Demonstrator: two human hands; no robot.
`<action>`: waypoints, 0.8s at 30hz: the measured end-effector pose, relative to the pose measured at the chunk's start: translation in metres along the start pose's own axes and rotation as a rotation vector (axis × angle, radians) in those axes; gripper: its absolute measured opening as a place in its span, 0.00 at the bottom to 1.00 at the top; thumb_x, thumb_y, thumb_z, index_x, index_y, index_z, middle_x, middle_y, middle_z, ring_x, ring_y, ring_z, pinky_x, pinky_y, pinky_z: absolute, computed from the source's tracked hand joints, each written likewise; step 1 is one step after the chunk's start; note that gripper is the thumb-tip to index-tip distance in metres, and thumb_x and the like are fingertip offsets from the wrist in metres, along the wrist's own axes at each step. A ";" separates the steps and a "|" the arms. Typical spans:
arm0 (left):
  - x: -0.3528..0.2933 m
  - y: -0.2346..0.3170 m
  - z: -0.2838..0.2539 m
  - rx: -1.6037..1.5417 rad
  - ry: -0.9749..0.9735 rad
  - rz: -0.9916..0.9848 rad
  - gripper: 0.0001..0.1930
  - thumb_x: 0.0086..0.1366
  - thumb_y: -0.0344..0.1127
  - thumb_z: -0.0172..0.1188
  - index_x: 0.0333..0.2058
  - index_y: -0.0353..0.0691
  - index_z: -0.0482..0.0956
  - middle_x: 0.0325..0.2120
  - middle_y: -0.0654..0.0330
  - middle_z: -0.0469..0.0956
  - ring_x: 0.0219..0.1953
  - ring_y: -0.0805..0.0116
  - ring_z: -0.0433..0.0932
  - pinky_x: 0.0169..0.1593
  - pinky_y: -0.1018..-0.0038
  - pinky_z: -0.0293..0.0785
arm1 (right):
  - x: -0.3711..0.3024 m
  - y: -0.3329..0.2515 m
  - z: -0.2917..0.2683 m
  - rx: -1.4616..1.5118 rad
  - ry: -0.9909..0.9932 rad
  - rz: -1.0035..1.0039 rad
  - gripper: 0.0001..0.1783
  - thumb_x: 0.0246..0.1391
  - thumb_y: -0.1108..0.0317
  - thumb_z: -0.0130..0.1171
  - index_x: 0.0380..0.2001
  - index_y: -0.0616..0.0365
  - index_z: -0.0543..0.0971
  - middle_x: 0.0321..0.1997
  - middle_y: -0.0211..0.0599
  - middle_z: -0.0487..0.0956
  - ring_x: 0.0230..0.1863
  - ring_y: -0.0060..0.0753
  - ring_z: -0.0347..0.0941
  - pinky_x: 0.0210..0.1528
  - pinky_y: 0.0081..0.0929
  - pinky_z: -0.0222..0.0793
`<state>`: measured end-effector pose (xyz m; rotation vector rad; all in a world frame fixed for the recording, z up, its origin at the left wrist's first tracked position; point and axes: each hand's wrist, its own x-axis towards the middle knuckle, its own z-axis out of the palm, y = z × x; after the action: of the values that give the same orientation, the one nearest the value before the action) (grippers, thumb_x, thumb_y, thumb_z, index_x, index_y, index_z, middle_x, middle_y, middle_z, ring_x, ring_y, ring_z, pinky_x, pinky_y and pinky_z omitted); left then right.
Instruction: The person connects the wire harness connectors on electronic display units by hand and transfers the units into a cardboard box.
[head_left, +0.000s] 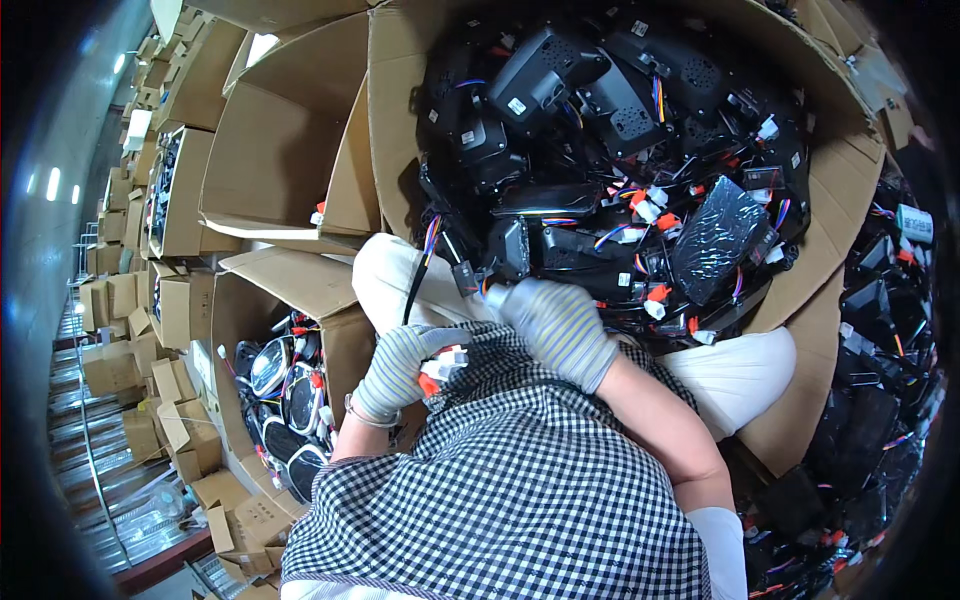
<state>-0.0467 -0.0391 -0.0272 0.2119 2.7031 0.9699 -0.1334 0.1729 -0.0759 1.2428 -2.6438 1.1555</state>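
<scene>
- Left gloved hand [398, 365] holds white-and-red plug connectors [452, 358] over the checkered apron [500, 500].
- Right gloved hand [560, 330] is blurred; its grip I cannot tell.
- I judge the step is connector handling; next move calls for steady left hold.

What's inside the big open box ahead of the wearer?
In the box: black plastic units, multicoloured wires, red and white connectors, a dark piece in shiny film. Lower layers and box bottom are hidden under these.
</scene>
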 end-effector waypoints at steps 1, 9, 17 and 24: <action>0.001 0.001 0.000 -0.062 0.012 -0.004 0.15 0.48 0.36 0.65 0.37 0.44 0.80 0.26 0.56 0.80 0.29 0.59 0.79 0.34 0.71 0.73 | -0.003 0.022 0.004 0.228 0.147 0.185 0.05 0.51 0.68 0.52 0.27 0.54 0.77 0.23 0.35 0.76 0.22 0.34 0.74 0.23 0.32 0.68; 0.006 0.008 0.006 -0.090 0.012 -0.024 0.13 0.49 0.37 0.65 0.36 0.46 0.81 0.26 0.58 0.80 0.28 0.60 0.79 0.33 0.71 0.73 | 0.030 0.143 -0.002 1.663 0.856 0.831 0.14 0.52 0.62 0.60 0.37 0.60 0.76 0.34 0.36 0.79 0.34 0.28 0.76 0.34 0.23 0.74; 0.005 0.004 0.019 -0.117 -0.047 0.086 0.14 0.50 0.41 0.65 0.37 0.47 0.81 0.27 0.58 0.80 0.29 0.59 0.79 0.33 0.70 0.72 | 0.056 0.153 0.003 1.810 0.684 0.997 0.19 0.55 0.61 0.58 0.40 0.68 0.72 0.39 0.45 0.76 0.37 0.38 0.75 0.38 0.28 0.77; 0.010 0.014 0.020 0.061 -0.036 0.192 0.14 0.52 0.38 0.60 0.39 0.48 0.79 0.24 0.58 0.76 0.28 0.58 0.76 0.32 0.67 0.70 | 0.087 0.142 0.035 1.686 0.750 0.949 0.15 0.57 0.58 0.55 0.32 0.60 0.72 0.29 0.39 0.76 0.25 0.33 0.74 0.28 0.31 0.75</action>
<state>-0.0496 -0.0143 -0.0354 0.5049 2.7193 0.9243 -0.2780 0.1521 -0.1643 -0.8582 -1.1442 3.1528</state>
